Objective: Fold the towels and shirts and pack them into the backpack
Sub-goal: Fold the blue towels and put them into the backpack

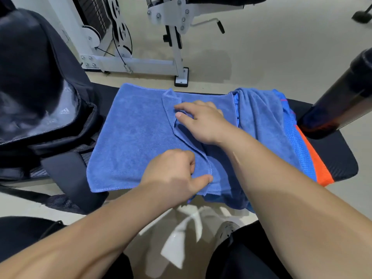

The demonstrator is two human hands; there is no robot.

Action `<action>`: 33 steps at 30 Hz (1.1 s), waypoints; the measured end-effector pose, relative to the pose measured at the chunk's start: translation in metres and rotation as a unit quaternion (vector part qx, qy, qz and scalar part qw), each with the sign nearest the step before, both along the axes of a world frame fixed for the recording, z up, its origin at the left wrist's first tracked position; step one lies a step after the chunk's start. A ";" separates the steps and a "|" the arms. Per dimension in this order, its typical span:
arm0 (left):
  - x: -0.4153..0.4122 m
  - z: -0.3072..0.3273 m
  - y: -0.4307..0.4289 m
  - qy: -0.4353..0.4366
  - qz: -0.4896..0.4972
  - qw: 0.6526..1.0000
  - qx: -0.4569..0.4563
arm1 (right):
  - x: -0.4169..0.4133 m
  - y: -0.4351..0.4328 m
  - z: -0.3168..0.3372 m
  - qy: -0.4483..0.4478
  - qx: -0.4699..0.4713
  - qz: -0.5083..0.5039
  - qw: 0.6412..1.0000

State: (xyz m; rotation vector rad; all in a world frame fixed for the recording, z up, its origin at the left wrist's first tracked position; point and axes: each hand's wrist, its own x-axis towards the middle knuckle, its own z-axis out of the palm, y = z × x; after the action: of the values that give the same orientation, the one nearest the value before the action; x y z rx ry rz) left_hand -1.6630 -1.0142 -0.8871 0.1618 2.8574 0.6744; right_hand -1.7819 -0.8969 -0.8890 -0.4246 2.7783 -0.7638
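A blue towel (132, 137) lies spread on the black bench (332, 158), with one layer folded over toward the middle. My left hand (175, 174) pinches the folded edge near the front, fingers curled and thumb on the hem. My right hand (203, 121) pinches the same fold farther back between thumb and fingers. To the right lies a second, lighter blue towel (259, 117) heaped on a blue and orange shirt (308, 158). The black backpack (40, 87) stands at the left with its zip open.
A dark bottle (342, 97) stands on the bench's right end. White gym machine frame (141, 63) stands on the floor behind the bench. My knees in black trousers and a grey shoe (227, 230) are below the bench's front edge.
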 end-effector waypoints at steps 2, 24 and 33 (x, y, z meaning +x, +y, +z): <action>0.005 -0.001 0.011 0.002 -0.028 0.998 -0.056 | -0.002 -0.007 -0.001 -0.005 0.007 0.009 1.000; 0.010 -0.042 0.022 0.195 -0.155 0.944 -0.218 | -0.015 0.013 -0.002 -0.002 -0.158 -0.043 0.987; 0.011 -0.037 0.009 0.223 -0.164 0.953 -0.122 | -0.010 0.038 0.007 -0.027 -0.246 -0.092 0.964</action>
State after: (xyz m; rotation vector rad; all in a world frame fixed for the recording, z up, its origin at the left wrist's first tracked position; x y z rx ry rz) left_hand -1.6519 -1.0049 -0.9237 0.8230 3.1802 0.2330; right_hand -1.7915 -0.8584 -0.8816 -0.2202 2.5779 -1.4957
